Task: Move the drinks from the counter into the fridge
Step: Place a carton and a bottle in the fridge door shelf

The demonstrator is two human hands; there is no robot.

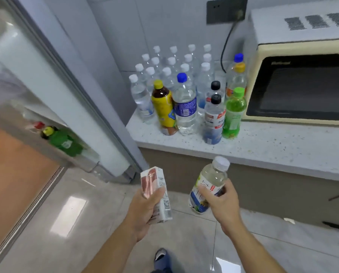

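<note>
My left hand grips a small white and brown drink carton in front of the counter. My right hand holds a clear bottle with a white cap, tilted. On the speckled counter stand several drinks: a yellow tea bottle, a blue-capped water bottle, a black-capped bottle, a green soda bottle and several white-capped water bottles behind. The open fridge door at left holds a green bottle on its shelf.
A cream microwave takes up the counter's right side, its cable running to a wall socket. Below are grey floor tiles and my slippered foot. An orange floor area lies at far left.
</note>
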